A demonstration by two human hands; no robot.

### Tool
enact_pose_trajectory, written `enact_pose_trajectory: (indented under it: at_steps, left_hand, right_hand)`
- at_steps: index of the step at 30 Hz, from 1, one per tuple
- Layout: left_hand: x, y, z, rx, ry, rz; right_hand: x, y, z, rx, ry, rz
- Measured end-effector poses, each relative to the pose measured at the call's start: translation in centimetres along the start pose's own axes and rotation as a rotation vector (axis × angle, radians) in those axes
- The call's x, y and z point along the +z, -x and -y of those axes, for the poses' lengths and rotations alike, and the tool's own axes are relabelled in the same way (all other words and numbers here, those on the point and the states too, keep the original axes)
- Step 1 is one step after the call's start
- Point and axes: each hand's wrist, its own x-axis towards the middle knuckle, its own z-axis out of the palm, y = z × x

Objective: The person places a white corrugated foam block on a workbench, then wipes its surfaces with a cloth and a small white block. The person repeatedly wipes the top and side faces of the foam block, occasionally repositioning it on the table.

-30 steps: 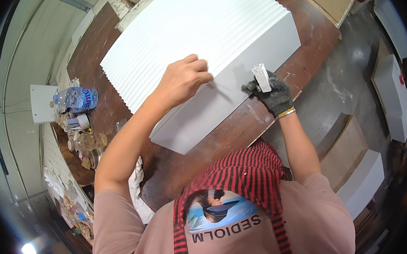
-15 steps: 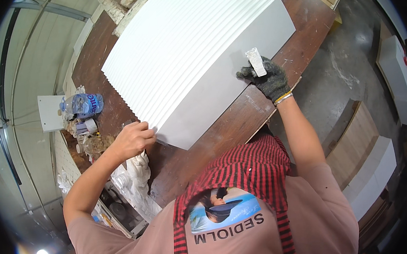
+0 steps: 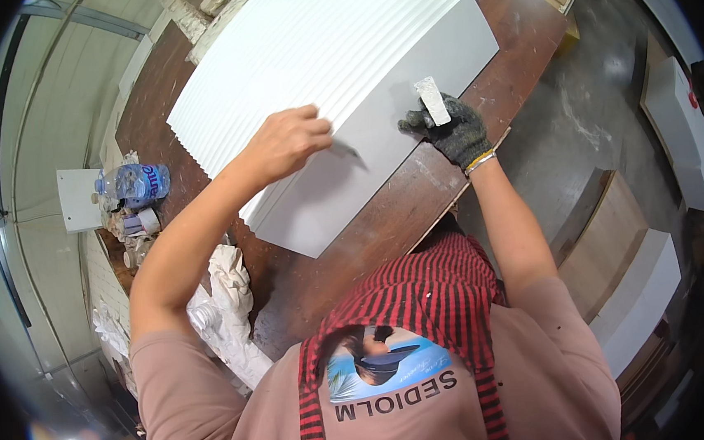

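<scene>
A large white block-shaped piece [image 3: 386,126] lies on the brown table, with a ridged top and a smooth, flat near side. Over that near side is my bare left hand [image 3: 289,140], its fingers closed on a thin, dark, pointed blade-like tool [image 3: 350,153], blurred by motion. Whether the tool touches the surface I cannot tell. My right hand [image 3: 457,136], in a dark knitted glove, is at the near edge of the white piece. Its fingers are wrapped round a small, rough, whitish slab [image 3: 433,101] that sticks up from the grip.
Left on the table [image 3: 401,216] stand a clear plastic bottle [image 3: 138,185] with a blue label and some small containers. A crumpled white cloth [image 3: 228,300] hangs by the table's left side. Curved white and wooden pieces [image 3: 635,301] stand on the floor to the right.
My left hand has moved right and up from the left corner of the white piece to above its near side; the dark tool now shows. My right hand stays at the near edge.
</scene>
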Motion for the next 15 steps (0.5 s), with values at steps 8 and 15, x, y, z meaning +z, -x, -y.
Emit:
enact_pose_trajectory:
  at_steps: [8, 15]
  left_hand:
    - [-3.7, 4.3, -3.5, 0.122, 0.087, 0.099]
    - [-2.0, 3.7, -2.7, 0.062, 0.119, 0.171]
  right_hand:
    - [1.2, 0.6, 1.3, 0.122, -0.528, -0.040]
    - [0.4, 0.4, 0.3, 0.038, -0.755, 0.140]
